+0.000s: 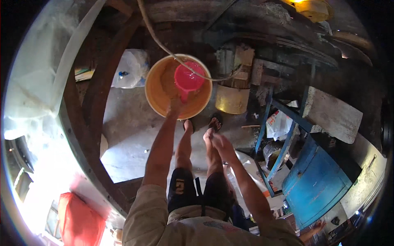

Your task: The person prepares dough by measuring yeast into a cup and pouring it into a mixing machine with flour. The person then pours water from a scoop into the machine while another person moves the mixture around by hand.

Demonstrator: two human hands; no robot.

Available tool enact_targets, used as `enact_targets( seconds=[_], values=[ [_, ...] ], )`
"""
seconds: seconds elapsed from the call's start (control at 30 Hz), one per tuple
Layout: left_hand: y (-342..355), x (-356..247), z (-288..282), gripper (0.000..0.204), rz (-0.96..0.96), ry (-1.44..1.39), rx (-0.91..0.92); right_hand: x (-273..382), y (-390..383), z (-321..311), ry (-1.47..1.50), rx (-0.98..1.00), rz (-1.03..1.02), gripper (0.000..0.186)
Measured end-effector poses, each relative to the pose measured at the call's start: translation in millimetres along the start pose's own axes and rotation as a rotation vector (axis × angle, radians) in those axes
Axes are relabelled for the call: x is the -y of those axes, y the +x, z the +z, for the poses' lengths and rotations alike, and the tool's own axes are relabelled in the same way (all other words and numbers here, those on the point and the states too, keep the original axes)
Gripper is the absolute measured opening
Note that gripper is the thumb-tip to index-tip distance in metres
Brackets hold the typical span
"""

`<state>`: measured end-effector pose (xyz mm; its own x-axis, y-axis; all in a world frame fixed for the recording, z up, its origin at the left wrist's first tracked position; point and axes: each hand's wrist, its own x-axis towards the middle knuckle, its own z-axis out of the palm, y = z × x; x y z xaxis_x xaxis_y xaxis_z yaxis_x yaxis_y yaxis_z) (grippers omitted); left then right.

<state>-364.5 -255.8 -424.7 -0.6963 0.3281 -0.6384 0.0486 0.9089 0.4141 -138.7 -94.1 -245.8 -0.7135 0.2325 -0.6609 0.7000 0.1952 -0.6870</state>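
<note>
My left hand [175, 106] grips the handle of a pink dipper [189, 77] inside a large round bucket [152, 96] with an orange-yellow inner wall. The dipper's bowl looks wet and shiny, and brownish water appears to lie around it. A pale hose [154, 36] comes down from above and crosses over the bucket and the dipper. My right hand [220, 143] hangs in front of my right shin, holding nothing that I can see. Its fingers point loosely toward the foot and seem apart.
Right of the bucket stands a yellowish container [232, 99] beside stacked blocks. A blue metal frame [264, 123], a concrete slab [333, 115] and a blue panel [316, 184] fill the right. A clear plastic bag [132, 67] lies left of the bucket. Another person's hand [315, 230] shows lower right.
</note>
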Motion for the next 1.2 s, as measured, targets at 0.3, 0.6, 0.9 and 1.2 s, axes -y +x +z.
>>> enact_targets(
  seconds=[0.3,0.6,0.9,1.2],
  values=[
    [-47.8,-40.3,7.8,0.019,0.076,-0.994,0.198,-0.2,219.1,60.3,-0.374,0.081,-0.324,0.03],
    [-129.0,-37.5,29.4,0.025,-0.011,-1.217,-0.126,57.0,208.2,89.0,0.031,0.195,0.189,0.034],
    [-249.1,27.7,11.4,0.035,-0.284,-1.105,-0.094,36.6,209.6,89.8,-0.637,0.0,-0.119,0.041],
    [-297.2,61.0,19.4,0.037,-0.479,-0.917,-0.085,41.6,199.4,59.3,-0.605,0.002,-0.262,0.046]
  ],
)
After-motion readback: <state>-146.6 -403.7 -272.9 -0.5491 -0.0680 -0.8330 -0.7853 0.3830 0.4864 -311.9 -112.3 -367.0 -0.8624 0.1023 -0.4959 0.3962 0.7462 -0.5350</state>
